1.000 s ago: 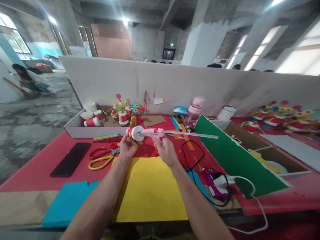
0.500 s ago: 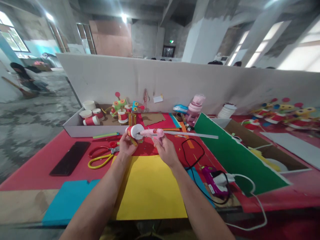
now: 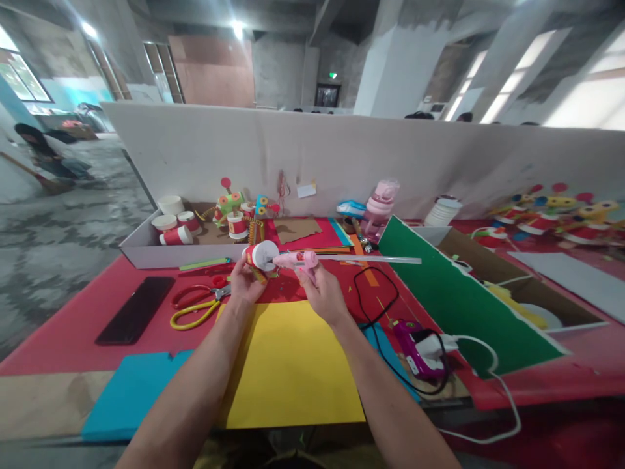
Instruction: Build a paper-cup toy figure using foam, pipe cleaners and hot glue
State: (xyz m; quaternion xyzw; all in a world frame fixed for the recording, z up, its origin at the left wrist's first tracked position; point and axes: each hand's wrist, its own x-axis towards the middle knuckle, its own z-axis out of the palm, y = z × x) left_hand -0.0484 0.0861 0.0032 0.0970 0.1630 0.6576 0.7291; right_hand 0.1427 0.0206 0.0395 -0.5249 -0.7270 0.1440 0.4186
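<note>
A red and white paper cup (image 3: pixel 266 253) lies tilted in my left hand (image 3: pixel 245 281), its white round end turned to the right. My left fingers are wrapped round its side. My right hand (image 3: pixel 322 290) grips the handle of a pink hot glue gun (image 3: pixel 297 260), whose nozzle points left at the cup's white end; whether the tip touches it I cannot tell. A long clear glue stick (image 3: pixel 371 259) sticks out of the gun's back to the right. Below both hands lies a yellow sheet (image 3: pixel 293 371).
Left are a black phone (image 3: pixel 135 311), pliers (image 3: pixel 198 306) with red and yellow handles, and a box (image 3: pixel 180 256) of cups and paper figures. A green board (image 3: pixel 454 299), purple power strip (image 3: pixel 420 352) and black cable (image 3: pixel 359 293) lie right. A white partition (image 3: pixel 219 143) stands behind.
The view has shifted very slightly. Both hands keep the same hold, with the glue gun's nozzle still at the cup's white end.
</note>
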